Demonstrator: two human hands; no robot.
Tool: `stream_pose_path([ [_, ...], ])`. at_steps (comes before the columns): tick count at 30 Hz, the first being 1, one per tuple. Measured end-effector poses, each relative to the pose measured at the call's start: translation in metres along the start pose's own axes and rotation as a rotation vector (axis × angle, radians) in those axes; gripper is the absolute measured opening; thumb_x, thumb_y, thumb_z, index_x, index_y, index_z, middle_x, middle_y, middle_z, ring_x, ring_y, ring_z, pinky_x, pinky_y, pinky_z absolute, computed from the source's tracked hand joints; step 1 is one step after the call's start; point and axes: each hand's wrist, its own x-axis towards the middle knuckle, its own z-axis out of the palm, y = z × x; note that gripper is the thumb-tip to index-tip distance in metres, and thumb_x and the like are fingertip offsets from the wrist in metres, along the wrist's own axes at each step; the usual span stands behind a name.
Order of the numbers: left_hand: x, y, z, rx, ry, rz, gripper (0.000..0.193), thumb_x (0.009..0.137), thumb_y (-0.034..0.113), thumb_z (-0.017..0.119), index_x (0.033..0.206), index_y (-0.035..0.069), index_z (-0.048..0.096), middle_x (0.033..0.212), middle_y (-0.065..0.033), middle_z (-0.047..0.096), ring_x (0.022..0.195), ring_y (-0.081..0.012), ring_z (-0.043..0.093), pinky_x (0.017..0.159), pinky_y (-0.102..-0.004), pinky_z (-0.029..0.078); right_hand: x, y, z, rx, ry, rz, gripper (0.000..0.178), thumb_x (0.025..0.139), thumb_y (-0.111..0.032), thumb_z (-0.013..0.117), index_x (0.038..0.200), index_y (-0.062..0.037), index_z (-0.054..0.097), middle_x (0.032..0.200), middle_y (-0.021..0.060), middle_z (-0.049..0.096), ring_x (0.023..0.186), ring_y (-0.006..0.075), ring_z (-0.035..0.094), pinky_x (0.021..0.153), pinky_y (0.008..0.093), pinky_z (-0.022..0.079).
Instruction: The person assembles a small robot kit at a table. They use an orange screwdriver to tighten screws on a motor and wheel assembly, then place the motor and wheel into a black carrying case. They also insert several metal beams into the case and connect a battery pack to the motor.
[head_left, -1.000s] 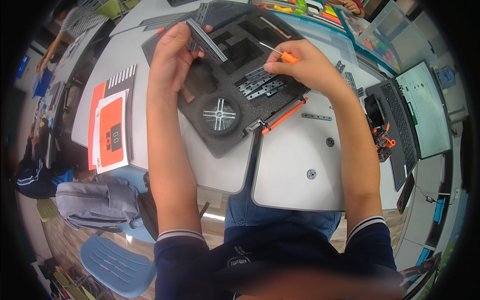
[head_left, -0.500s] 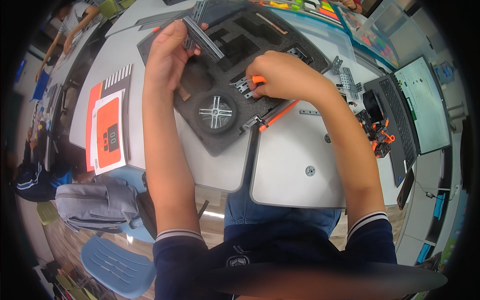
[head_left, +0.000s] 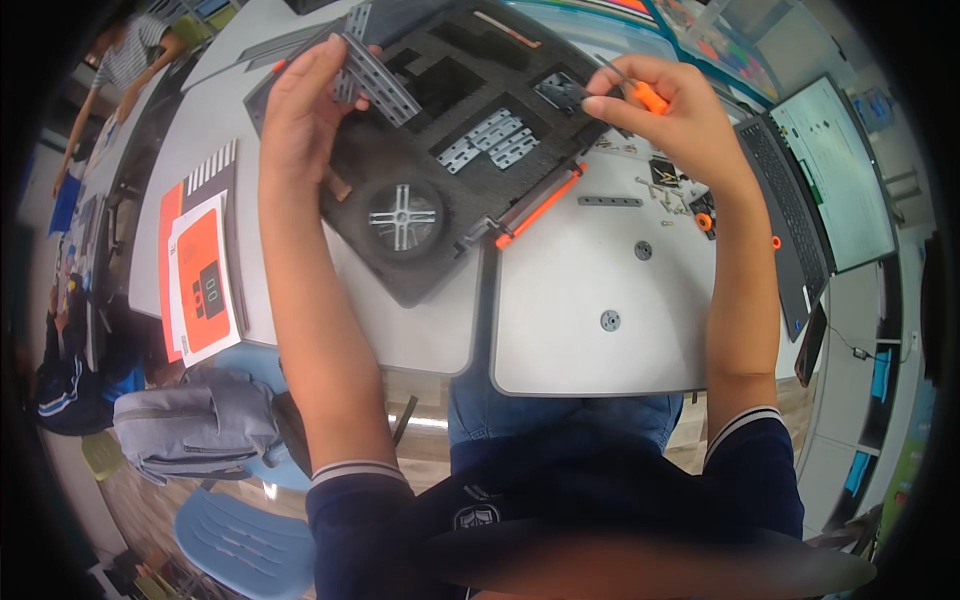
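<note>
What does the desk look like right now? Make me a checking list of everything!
Surface: grey tables, two pushed together.
Job's things: perforated metal strip; orange-handled screwdriver; black foam tray with a wheel and metal plates.
Clutter: loose screws and small parts; orange booklet.
Grips: left hand holds the strip; right hand holds the screwdriver.
Cables: nothing seen.
Surroundings: open laptop, grey backpack, blue chair.

A grey perforated metal bracket, slanted, sits pinched in the left fingers. An orange-handled screwdriver lies tilted between the right fingers.
</note>
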Motion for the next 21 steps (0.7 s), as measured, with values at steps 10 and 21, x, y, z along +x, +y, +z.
stream_pose_path([
  [10,-0.001,0.000,0.001,0.065,-0.095,-0.044,0.025,0.099,0.025,0.065,0.106,0.002,0.070,0.105,-0.0107,0.074,0.083,-0.0113,0.064,0.070,-0.0272,0.049,-0.051,0.045,0.008,-0.370,-0.294,0.014,0.012,0.082,-0.012,0.074,0.090,-0.0029,0.071,0.075,0.0117,0.069,0.071,0.0281,0.067,0.067,0.0363,0.050],
  [21,-0.001,0.000,0.001,0.089,-0.114,-0.032,0.023,0.098,0.023,0.066,0.107,0.002,0.071,0.106,-0.0113,0.074,0.082,-0.0114,0.064,0.070,-0.0267,0.051,-0.049,0.029,0.006,-0.410,-0.226,0.164,0.017,0.083,-0.016,0.075,0.095,-0.0047,0.072,0.079,0.0125,0.069,0.076,0.0284,0.066,0.073,0.0397,0.052],
])
